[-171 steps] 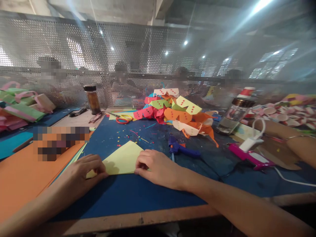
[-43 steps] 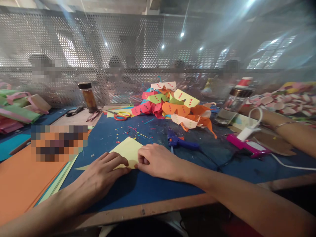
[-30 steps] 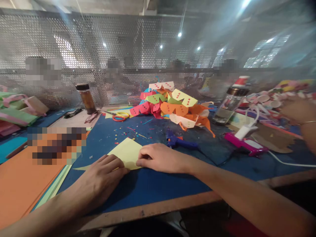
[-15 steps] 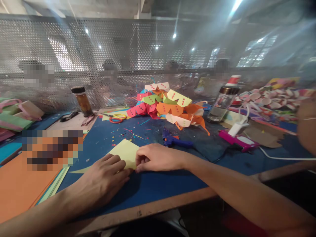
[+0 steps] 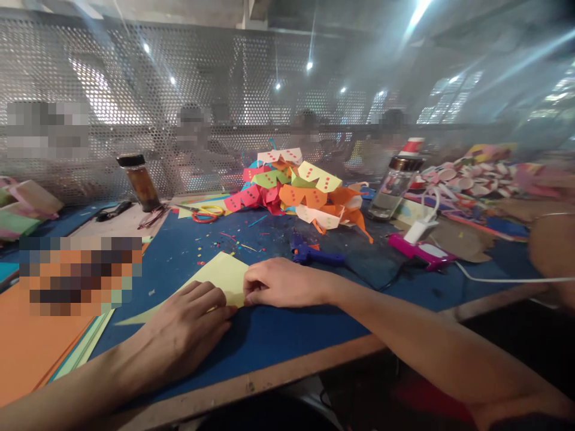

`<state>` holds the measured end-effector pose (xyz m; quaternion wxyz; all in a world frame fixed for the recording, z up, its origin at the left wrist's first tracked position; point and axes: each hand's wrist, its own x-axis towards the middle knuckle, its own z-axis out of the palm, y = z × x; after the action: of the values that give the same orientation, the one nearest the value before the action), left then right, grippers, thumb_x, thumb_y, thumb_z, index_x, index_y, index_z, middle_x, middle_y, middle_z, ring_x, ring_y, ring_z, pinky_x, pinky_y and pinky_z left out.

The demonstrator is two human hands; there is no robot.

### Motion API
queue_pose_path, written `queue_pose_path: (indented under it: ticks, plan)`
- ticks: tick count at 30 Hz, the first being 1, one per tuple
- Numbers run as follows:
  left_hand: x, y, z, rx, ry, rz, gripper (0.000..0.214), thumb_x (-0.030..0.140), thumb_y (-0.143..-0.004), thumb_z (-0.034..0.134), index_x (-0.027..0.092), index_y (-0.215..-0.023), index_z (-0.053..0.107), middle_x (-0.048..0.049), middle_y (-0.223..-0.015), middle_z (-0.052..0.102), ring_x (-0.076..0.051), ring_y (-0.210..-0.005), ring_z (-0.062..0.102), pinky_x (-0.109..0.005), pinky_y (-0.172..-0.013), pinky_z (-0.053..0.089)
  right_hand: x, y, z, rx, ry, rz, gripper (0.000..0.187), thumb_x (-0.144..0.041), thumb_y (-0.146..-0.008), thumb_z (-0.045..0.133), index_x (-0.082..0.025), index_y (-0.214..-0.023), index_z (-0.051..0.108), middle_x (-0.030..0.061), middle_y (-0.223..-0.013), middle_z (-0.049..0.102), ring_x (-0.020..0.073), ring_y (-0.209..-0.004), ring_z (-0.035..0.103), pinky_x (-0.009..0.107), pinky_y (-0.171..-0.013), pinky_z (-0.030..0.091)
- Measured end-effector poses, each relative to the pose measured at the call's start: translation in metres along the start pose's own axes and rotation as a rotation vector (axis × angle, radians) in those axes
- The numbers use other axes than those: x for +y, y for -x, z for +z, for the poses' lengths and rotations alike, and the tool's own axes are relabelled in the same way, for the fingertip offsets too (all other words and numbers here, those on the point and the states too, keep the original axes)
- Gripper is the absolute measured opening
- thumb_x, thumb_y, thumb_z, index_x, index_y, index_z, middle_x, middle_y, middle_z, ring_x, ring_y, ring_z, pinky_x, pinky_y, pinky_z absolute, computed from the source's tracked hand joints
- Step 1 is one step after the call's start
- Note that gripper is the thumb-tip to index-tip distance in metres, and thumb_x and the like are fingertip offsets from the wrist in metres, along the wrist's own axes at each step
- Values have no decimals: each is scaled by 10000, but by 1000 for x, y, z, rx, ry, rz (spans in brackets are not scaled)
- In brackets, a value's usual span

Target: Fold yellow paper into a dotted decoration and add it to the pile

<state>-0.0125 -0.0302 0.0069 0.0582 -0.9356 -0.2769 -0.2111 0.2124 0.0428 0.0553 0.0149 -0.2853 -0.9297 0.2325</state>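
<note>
A sheet of pale yellow paper (image 5: 224, 270) lies on the blue tabletop in front of me, and a thin pointed part of it reaches out to the left. My left hand (image 5: 191, 320) is closed on its near edge, with curled fingers. At the right side of the sheet, my right hand (image 5: 283, 282) pinches the same near edge, thumb and forefinger together. The two hands are close but apart. Part of the paper is hidden beneath my left hand. Just beyond my right hand lies a blue glue gun (image 5: 314, 252).
Behind the paper are scissors (image 5: 207, 212), paper scraps and a pile of folded coloured paper pieces (image 5: 303, 193). Orange paper (image 5: 36, 341) is stacked at left. Two bottles (image 5: 142, 185) and a pink power strip (image 5: 422, 251) with cables stand around. Another person's arm (image 5: 552, 251) is at right.
The whole view has shifted slightly, so things appear a little farther left. Both hands keep their hold on the near edge of the paper, with hardly any movement.
</note>
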Motion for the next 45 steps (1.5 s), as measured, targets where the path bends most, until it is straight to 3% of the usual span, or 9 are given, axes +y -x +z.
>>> queue_pose_path:
  ticks: [17,45]
  plan:
    - [2,-1,-3,-99,-42,-56,248,173,-979,478,193,-1188,609,-54,-926,590,-213,-793,533,-388,-709,471,0,0,3,5,49,24,163,-347,-851,594,-195,-854,653,32,-889,721,162,-751,617,264,-633,373]
    - [-1,-1,1,-93,-48,-46,290,179,-973,494,215,-1248,582,-55,-917,579,-222,-791,543,-397,-688,494,5,11,-13,-79,64,-16,127,-224,-805,612,-172,-878,702,20,-840,720,143,-728,625,246,-621,386]
